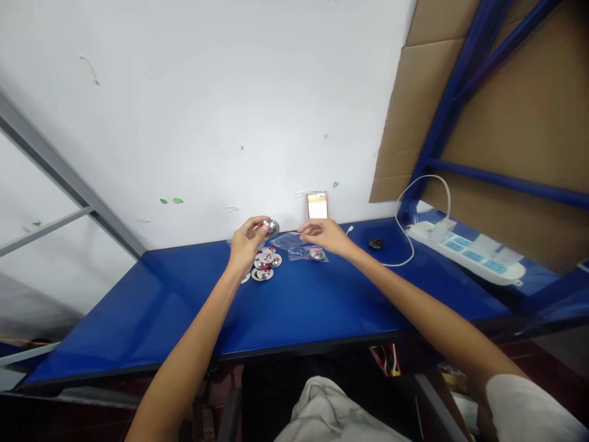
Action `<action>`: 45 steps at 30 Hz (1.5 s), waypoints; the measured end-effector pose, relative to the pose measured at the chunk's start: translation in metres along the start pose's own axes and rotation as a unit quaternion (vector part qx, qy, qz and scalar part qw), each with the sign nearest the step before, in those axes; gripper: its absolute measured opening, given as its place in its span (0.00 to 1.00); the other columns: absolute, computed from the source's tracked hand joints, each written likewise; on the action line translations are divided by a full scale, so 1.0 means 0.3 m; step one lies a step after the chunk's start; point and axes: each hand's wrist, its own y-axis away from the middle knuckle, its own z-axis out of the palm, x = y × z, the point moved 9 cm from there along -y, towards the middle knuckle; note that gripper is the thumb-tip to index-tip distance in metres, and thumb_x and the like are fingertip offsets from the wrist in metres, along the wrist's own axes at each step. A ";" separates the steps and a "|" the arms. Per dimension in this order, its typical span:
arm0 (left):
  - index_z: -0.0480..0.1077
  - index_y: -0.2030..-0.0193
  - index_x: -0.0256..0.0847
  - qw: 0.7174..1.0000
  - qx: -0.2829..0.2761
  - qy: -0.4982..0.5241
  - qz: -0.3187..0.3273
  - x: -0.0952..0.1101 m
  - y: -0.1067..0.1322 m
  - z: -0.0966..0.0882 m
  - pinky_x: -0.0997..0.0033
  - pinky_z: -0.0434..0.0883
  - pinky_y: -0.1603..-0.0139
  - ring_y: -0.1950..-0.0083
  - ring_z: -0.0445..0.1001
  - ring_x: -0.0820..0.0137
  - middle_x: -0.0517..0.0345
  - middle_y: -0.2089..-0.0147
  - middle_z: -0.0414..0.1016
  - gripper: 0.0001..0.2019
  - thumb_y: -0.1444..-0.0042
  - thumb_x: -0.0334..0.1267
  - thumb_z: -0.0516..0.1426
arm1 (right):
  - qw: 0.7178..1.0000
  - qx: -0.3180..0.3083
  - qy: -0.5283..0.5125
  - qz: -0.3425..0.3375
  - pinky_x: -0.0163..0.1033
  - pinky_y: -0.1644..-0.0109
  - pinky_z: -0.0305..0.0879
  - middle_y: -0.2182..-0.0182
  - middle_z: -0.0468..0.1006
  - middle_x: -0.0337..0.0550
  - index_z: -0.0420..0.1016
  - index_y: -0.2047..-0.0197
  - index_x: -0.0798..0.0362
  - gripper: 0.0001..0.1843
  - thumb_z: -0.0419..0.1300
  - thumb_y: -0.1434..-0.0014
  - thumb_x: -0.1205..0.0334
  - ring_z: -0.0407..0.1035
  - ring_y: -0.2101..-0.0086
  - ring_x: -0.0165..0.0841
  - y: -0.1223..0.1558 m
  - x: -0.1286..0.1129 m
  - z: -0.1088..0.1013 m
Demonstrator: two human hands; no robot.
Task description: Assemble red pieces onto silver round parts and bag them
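Note:
My left hand is raised over the blue table, its fingers pinched on a small round metal disc. Just below it lie several similar silver discs with red marks in a small cluster. My right hand reaches forward at the far side of the table, fingers closed on the edge of a clear plastic bag that holds small parts. The two hands are a short gap apart.
A phone leans upright against the white wall. A small black object lies right of the bag. A white power strip with a white cable sits at the right, under a blue frame with cardboard.

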 end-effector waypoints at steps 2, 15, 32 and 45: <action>0.83 0.49 0.44 0.999 -0.030 -0.031 0.022 0.030 0.018 0.049 0.62 0.77 0.46 0.46 0.81 0.60 0.48 0.47 0.84 0.17 0.38 0.52 0.71 | 0.999 -0.009 -0.027 0.023 0.37 0.56 0.77 0.65 0.88 0.43 0.85 0.54 0.53 0.12 0.73 0.42 0.62 0.84 0.62 0.37 0.013 0.038 0.034; 0.88 0.57 0.52 0.959 -0.101 -0.226 0.139 0.152 0.089 0.154 0.48 0.75 0.40 0.51 0.83 0.53 0.52 0.55 0.88 0.09 0.37 0.50 0.70 | 0.987 -0.055 -0.125 0.087 0.34 0.68 0.78 0.69 0.86 0.39 0.81 0.50 0.52 0.17 0.74 0.43 0.63 0.83 0.72 0.34 0.032 0.032 0.118; 0.85 0.47 0.52 0.904 -0.169 -0.345 0.187 0.116 0.079 0.158 0.52 0.70 0.39 0.50 0.83 0.56 0.52 0.50 0.88 0.11 0.29 0.47 0.62 | 0.997 -0.018 0.064 -0.028 0.33 0.61 0.70 0.65 0.85 0.35 0.82 0.48 0.48 0.18 0.73 0.43 0.63 0.79 0.67 0.31 0.076 -0.097 0.094; 0.81 0.45 0.50 0.896 -0.204 -0.367 0.144 0.117 0.092 0.178 0.58 0.73 0.43 0.50 0.83 0.57 0.54 0.52 0.86 0.11 0.27 0.45 0.58 | 0.999 -0.036 0.011 -0.010 0.38 0.54 0.78 0.65 0.87 0.39 0.85 0.52 0.50 0.13 0.64 0.39 0.69 0.83 0.63 0.35 0.070 -0.058 0.111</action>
